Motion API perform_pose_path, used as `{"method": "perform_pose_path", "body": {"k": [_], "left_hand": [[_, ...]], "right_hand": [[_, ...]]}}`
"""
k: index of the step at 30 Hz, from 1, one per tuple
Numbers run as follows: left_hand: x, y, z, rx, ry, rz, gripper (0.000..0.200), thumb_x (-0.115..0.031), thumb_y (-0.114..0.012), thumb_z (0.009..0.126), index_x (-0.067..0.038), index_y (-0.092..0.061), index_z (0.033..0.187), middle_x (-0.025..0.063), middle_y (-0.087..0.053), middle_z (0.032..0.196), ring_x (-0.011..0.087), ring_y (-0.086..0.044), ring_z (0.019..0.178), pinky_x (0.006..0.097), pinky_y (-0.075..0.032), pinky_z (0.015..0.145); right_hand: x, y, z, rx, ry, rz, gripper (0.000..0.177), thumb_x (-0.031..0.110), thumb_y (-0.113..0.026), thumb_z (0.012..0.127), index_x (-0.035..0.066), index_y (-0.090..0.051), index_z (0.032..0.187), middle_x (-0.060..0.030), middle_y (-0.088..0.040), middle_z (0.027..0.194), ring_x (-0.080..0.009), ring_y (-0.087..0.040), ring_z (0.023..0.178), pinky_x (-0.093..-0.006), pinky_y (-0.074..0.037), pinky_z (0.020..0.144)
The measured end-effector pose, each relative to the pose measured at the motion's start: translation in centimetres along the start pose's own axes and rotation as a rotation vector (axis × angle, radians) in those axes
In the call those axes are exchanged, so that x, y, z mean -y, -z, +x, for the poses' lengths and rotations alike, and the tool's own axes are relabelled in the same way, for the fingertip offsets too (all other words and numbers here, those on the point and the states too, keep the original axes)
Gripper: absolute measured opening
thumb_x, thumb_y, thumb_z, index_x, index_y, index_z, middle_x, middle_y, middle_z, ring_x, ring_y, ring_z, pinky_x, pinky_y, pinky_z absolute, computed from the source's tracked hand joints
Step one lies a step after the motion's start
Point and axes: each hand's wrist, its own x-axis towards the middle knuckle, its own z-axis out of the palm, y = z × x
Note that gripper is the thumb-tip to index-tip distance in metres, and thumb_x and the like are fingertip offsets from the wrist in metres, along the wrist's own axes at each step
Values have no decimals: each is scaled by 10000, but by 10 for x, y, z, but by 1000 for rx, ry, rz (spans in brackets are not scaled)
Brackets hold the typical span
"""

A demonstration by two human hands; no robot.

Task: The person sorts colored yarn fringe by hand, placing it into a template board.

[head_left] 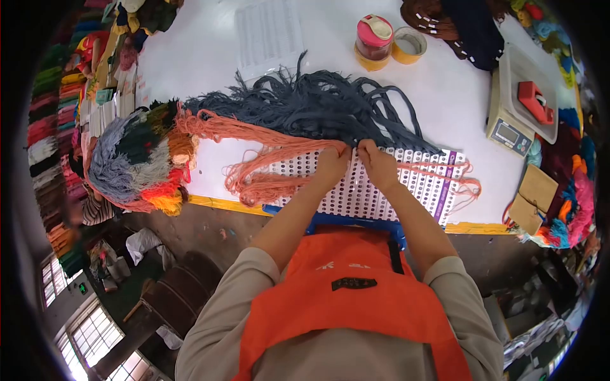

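My left hand is closed on salmon-pink yarn at the middle of the table's near side. Close beside it, my right hand has its fingers pinched together, and pink strands run out from it to the right. Both hands are over a white card with rows of holes and a purple stripe along its right end. Behind the hands lies a tangled heap of dark blue-grey yarn. A loose loop of the pink yarn rests on the left part of the card.
Multicoloured yarn bundles hang at the table's left edge. A digital scale carries a red tape dispenser. A pink-lidded jar and tape roll stand at the back. A paper sheet and dark yarn hanks lie farther off.
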Motion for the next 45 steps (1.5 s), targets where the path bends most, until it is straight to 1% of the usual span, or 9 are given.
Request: {"method": "perform_pose_path", "body": {"k": [6,8,12,16,25,31,35,41,45], "left_hand": [[-26,19,8,218,-82,-214,151,-99,-579,888,30,-655,869,39,-569,615,94,-515,552,277,-409,520],[-25,21,15,248,-106,32,160,-98,-601,834,12,-676,922,197,-635,740,324,-616,674,359,-481,643],[-26,34,7,161,-252,-1,128,-88,-590,878,13,-647,823,47,-608,660,89,-548,542,266,-425,506],[-38,57,-6,176,195,-905,88,-90,-583,909,-36,-653,904,13,-628,747,52,-485,515,211,-361,419],[-61,27,-24,546,365,-825,198,-97,-585,888,-67,-650,1072,96,-714,860,79,-490,451,197,-337,400],[-30,24,-10,58,-598,219,204,-198,-581,907,-13,-659,945,144,-701,832,148,-654,654,348,-508,530],[-66,129,-31,92,567,-718,220,-293,-600,918,-121,-585,781,-39,-524,632,75,-413,453,287,-452,469],[-1,328,-25,-13,187,-1291,230,-235,-531,980,-114,-550,785,-41,-417,596,44,-295,436,212,-195,359],[-30,319,-45,-549,108,-443,376,-408,-514,997,-53,-588,896,9,-614,700,39,-349,466,204,-249,386]], "right_hand": [[3,16,12,81,-190,279,489,186,-604,919,130,-417,1368,-106,-664,675,-271,-670,635,-353,-481,585],[-4,17,16,149,-211,305,465,189,-622,904,112,-455,1331,-118,-667,685,-294,-667,646,-364,-487,600],[-11,23,23,313,-312,492,444,196,-656,895,58,-497,1286,-96,-675,709,-211,-632,613,-325,-480,586],[-17,25,28,412,-370,636,443,196,-664,906,14,-495,1273,-61,-672,728,-100,-567,583,-262,-455,552],[-16,32,27,404,-319,691,498,182,-687,890,10,-485,1311,-38,-656,711,-82,-566,617,-242,-443,598],[-16,35,33,465,-341,692,472,201,-694,886,15,-507,1278,-28,-633,679,-73,-569,631,-237,-438,602],[-14,31,35,421,-435,617,314,196,-619,935,14,-532,1177,-49,-628,648,-101,-531,521,-267,-421,505],[-5,32,34,366,-441,565,282,196,-604,944,10,-552,1150,-65,-630,639,-109,-517,475,-275,-413,473],[-2,24,30,282,-405,493,286,196,-605,943,10,-567,1157,-67,-634,640,-114,-519,464,-279,-417,463]]}}
